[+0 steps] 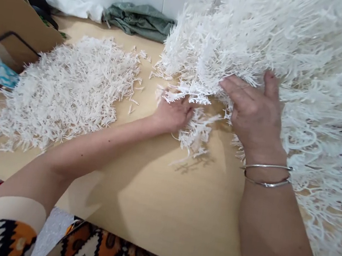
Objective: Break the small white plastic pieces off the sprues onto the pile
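Note:
A large heap of white, feathery branched strands (269, 39) fills the upper right and spills down the right side. My left hand (174, 112) is closed around a small tuft of the strands (199, 132) in the middle; its fingertips are partly covered by the heap's lower edge. My right hand (253, 110), with two silver bangles at the wrist, lies on the heap's near edge, fingers spread. On the left a separate flatter pile of short white pieces (73, 91) rests on the tabletop (159, 204).
Loose bits lie between the piles. A dark green cloth (139, 19) and a white cloth (70, 2) lie along the tiled wall. At the left edge stand a cardboard box (20, 13), a black frame and a blue-white packet (0, 72).

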Demonstrator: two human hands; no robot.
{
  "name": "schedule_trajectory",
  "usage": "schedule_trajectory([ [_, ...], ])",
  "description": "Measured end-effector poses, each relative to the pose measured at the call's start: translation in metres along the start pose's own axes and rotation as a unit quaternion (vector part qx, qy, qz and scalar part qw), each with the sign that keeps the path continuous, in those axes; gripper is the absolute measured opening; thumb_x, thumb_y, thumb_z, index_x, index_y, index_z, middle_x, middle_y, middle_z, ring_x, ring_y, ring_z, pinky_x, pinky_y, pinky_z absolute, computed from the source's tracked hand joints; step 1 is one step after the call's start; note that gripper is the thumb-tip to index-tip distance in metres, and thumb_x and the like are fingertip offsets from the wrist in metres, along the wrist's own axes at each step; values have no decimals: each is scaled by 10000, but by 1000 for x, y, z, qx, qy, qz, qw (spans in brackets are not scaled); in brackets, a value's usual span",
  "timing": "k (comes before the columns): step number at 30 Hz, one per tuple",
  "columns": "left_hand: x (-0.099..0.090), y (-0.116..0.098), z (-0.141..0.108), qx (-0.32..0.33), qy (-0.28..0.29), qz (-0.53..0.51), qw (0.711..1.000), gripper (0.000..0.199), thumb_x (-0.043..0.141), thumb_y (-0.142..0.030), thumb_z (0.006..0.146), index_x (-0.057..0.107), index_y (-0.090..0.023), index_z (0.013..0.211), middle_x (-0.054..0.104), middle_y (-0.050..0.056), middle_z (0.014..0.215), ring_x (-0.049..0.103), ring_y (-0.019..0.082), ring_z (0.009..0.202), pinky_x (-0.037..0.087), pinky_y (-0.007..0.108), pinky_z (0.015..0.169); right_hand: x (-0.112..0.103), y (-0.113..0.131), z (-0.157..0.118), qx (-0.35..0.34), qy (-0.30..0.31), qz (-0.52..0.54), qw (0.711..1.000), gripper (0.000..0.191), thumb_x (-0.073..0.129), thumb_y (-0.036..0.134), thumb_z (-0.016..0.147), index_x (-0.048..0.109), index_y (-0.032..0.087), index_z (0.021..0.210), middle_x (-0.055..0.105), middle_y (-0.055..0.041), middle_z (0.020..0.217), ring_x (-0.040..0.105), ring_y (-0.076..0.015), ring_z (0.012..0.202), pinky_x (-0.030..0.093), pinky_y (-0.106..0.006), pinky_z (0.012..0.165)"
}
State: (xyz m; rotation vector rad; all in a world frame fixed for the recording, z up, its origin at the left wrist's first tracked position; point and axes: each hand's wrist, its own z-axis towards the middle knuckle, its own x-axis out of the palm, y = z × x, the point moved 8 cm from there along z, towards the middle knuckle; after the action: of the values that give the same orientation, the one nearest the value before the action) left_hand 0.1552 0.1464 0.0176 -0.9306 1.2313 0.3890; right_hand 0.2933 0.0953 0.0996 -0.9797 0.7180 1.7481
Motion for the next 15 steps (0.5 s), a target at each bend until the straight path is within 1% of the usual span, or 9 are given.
schedule_trajectory([
  [1, -11, 16, -5, -30, -20, 10, 999, 419, 363, -347, 1100, 630, -226, 1399, 658, 142, 1481, 477, 383, 1558, 42, 790, 1327, 0, 1, 0, -2, 0, -2, 1000, 515, 247, 197, 1156, 631, 203, 1498, 659, -102, 1554, 652, -177, 1417, 163, -481, 1389],
  [3, -29, 50, -16, -113, -34, 31, 992, 401, 405, -371, 1083, 634, -190, 1358, 458, 177, 1684, 243, 434, 1680, -6, 828, 1301, 1, 2, 1, -6, 1, -12, 1000, 508, 265, 155, 1142, 631, 210, 1490, 670, -87, 1544, 665, -182, 1401, 174, -488, 1388],
  [4, -37, 66, -22, -153, -34, 46, 987, 383, 434, -352, 1068, 628, -174, 1346, 356, 193, 1744, 170, 447, 1698, 23, 830, 1299, 3, 3, 1, -9, 6, -17, 1000, 507, 282, 129, 1130, 629, 211, 1489, 673, -80, 1541, 670, -186, 1394, 182, -493, 1386],
  [5, -45, 77, -28, -179, -42, 63, 981, 364, 451, -331, 1058, 622, -172, 1338, 326, 206, 1755, 165, 451, 1697, 75, 832, 1294, 5, 4, 1, -11, 7, -23, 1000, 502, 304, 106, 1117, 631, 210, 1484, 680, -76, 1534, 681, -192, 1381, 196, -501, 1381],
  [7, -60, 89, -37, -200, -62, 87, 974, 342, 431, -317, 1061, 615, -173, 1310, 354, 226, 1727, 240, 439, 1668, 240, 793, 1271, 8, 6, 2, -12, 3, -31, 999, 481, 361, 74, 1092, 643, 195, 1463, 702, -81, 1507, 708, -205, 1342, 229, -527, 1367],
  [9, -68, 87, -47, -194, -67, 105, 973, 344, 371, -298, 1076, 604, -163, 1291, 399, 229, 1690, 326, 410, 1622, 376, 705, 1231, 12, 8, 3, -9, -5, -37, 999, 468, 397, 55, 1077, 654, 190, 1445, 720, -90, 1481, 723, -208, 1318, 255, -548, 1352],
  [11, -70, 72, -59, -176, -54, 120, 975, 363, 317, -283, 1089, 595, -134, 1267, 452, 231, 1637, 440, 382, 1535, 449, 614, 1189, 15, 9, 4, -4, -5, -42, 999, 470, 411, 47, 1072, 653, 195, 1448, 721, -97, 1479, 716, -207, 1332, 262, -553, 1350],
  [13, -71, 49, -73, -142, -46, 134, 980, 383, 285, -288, 1099, 597, -103, 1221, 557, 230, 1494, 624, 331, 1271, 507, 537, 1098, 16, 10, 4, 2, 1, -44, 999, 477, 409, 50, 1076, 640, 192, 1469, 706, -102, 1499, 701, -208, 1354, 250, -544, 1357],
  [15, -75, 20, -89, -94, -64, 154, 981, 387, 268, -269, 1097, 612, -96, 1136, 634, 204, 1267, 654, 290, 1074, 537, 472, 974, 16, 11, 4, 9, 7, -46, 999, 473, 404, 70, 1091, 620, 188, 1495, 686, -100, 1527, 690, -207, 1366, 229, -534, 1365],
])
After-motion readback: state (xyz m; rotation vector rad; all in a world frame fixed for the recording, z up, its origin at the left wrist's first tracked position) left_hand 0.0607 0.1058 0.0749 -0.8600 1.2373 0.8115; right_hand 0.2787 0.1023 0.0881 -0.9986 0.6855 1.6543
